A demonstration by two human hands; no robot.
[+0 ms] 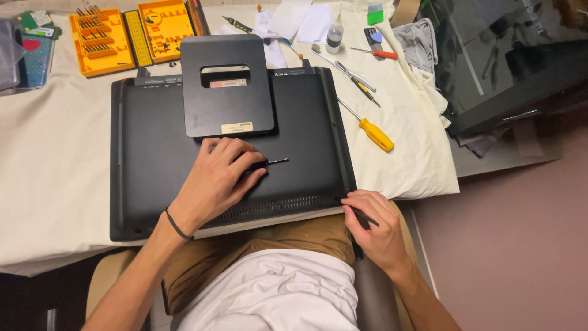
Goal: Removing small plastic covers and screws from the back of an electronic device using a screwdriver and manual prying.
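A slim black tool [269, 162] is held by the left hand [215, 178] on the monitor's back panel [153, 147], while its lower right corner is pried by the right hand [375, 224] gripping a spudger [365, 217].

Monitor back [153, 153] on table, stand [226, 86] upon it, screwdriver [375, 135] right, bit case [101, 40] behind, probably open.

Left hand [217, 181] lies palm-down, fingers curled — right hand [375, 224] pinches shut, wrist bent.

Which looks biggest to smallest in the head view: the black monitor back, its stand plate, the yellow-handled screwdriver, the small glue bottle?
1. Black monitor back, by far the largest.
2. Stand plate.
3. Yellow-handled screwdriver, long but thin.
4. Small bottle, smallest, though it lies farther from the camera, so its true size is unsure.
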